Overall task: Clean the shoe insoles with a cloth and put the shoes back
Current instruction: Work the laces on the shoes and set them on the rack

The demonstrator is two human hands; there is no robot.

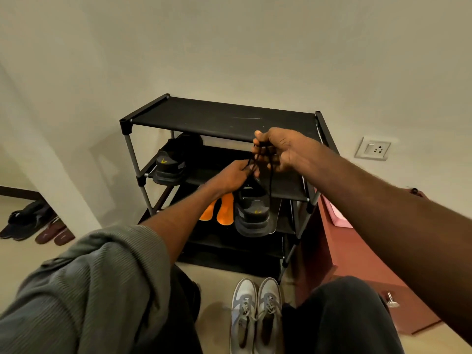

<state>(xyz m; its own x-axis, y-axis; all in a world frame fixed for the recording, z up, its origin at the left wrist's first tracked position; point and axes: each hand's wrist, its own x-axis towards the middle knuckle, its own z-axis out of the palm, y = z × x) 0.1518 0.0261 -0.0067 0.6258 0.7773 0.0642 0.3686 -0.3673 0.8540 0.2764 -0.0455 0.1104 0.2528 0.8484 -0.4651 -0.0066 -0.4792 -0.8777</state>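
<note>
A black shoe (252, 213) with a yellow heel logo hangs heel-down in front of the black shoe rack (219, 118), held up by its black laces (256, 159). My right hand (278, 149) pinches the laces at the top, and my left hand (233, 175) grips them just below. Its twin, a second black shoe (171, 162), lies on the rack's middle shelf at the left. Two orange insoles (219, 208) lie side by side on the lower shelf, just left of the hanging shoe. No cloth is in view.
A pair of grey and white sneakers (255, 312) stands on the floor between my knees. A red-brown box (357, 256) sits right of the rack. Dark and maroon footwear (35, 226) lies on the floor far left. A wall socket (374, 148) is at the right.
</note>
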